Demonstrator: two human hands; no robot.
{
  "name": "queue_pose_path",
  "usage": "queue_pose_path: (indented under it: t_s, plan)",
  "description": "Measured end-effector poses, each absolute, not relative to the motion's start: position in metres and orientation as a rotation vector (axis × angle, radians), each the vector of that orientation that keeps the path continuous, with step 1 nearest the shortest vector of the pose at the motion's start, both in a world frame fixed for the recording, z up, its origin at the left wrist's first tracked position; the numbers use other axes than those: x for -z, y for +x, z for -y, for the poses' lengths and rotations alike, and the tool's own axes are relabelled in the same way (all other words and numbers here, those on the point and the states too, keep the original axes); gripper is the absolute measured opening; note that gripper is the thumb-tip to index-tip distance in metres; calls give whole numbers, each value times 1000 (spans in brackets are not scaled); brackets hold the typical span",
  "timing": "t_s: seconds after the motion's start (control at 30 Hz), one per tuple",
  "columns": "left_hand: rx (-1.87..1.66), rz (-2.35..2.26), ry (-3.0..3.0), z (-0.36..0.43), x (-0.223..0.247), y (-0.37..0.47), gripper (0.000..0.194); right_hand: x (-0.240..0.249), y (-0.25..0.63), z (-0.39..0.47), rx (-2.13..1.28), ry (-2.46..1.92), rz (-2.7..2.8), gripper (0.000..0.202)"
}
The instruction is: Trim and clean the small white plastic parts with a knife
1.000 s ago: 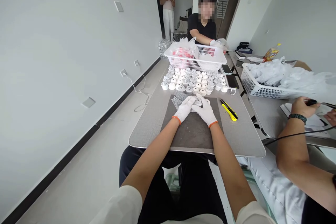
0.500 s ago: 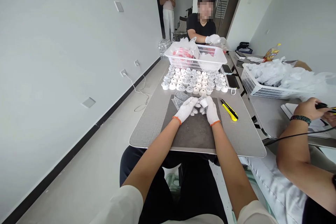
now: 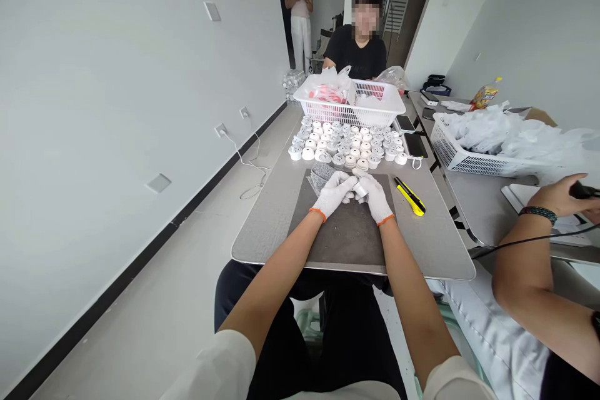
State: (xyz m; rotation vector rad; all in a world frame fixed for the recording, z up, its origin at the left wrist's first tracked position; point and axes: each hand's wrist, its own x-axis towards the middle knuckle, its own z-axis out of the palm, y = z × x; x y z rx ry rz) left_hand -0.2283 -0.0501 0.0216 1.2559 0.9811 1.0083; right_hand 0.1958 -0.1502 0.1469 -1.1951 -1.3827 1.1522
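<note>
Both hands wear white knit gloves with orange cuffs and meet above a dark mat (image 3: 344, 237). Between them is a small white cylindrical part (image 3: 360, 189). My left hand (image 3: 334, 194) has its fingers closed on the part's left side. My right hand (image 3: 375, 197) grips it from the right. A grey speckled cloth (image 3: 321, 176) lies beside my left hand, on the mat's far left corner. Beyond the hands stand rows of white and grey round parts (image 3: 349, 144). A yellow and black utility knife (image 3: 410, 196) lies to the right of the mat.
A white basket (image 3: 349, 114) with bags stands behind the rows. Two phones (image 3: 415, 145) (image 3: 405, 124) lie at the right edge. Another basket (image 3: 464, 159) is on the side table. One person sits opposite, another stands behind, and a co-worker's arm (image 3: 539, 250) is at right.
The small white part has turned and lowered slightly between my hands, and my fingers have drawn closer round it. The person opposite has pulled the gloved hand back out of sight.
</note>
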Motion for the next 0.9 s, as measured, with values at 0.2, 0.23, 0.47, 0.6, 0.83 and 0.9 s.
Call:
queue_pose_path:
  t_s: [0.2, 0.23, 0.47, 0.6, 0.83, 0.9]
  plan:
    - [-988, -905, 1283, 53, -26, -228, 38, -120, 235, 154, -1060, -1091, 1509, 56]
    - [-982, -915, 1271, 52, -26, -228, 38, -116, 248, 152, -1035, -1050, 1541, 48]
    - [-900, -916, 1297, 50, -27, -231, 39, -111, 268, 147, -1005, -969, 1571, 45]
    - [-934, -897, 1250, 48, -25, -231, 39, -120, 247, 152, -975, -1059, 1583, 80]
    - [-1032, -1013, 1131, 47, -24, -228, 34, -139, 228, 157, -1079, -1122, 1562, 70]
    - [-1029, -1027, 1131, 48, -24, -227, 33, -138, 222, 156, -1108, -1137, 1536, 68]
